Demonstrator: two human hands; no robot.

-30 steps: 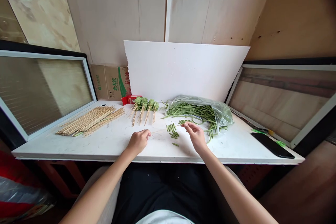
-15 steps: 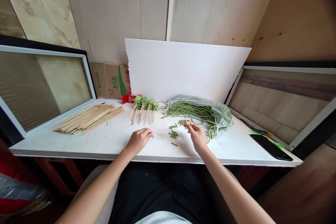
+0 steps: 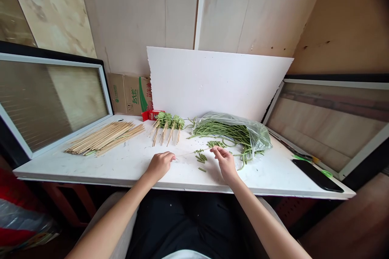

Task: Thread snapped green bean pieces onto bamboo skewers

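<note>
My left hand [image 3: 159,164] is closed on the near end of a thin bamboo skewer [image 3: 187,153] that runs to the right just above the white table [image 3: 121,166]. Several short green bean pieces [image 3: 199,151] are threaded near its far end. My right hand [image 3: 224,159] pinches a small bean piece at the skewer's tip. A few loose cut bean pieces [image 3: 201,158] lie on the table between my hands.
A pile of bare skewers [image 3: 103,138] lies at the left. Finished bean skewers [image 3: 168,123] sit behind, by a red pack [image 3: 150,115]. A plastic bag of long beans [image 3: 231,130] is at the right. A black phone [image 3: 317,175] lies at the far right.
The skewer with threaded pieces has dropped slightly toward the table, and my right hand has shifted a little toward me at its tip. The left hand keeps its grip.
</note>
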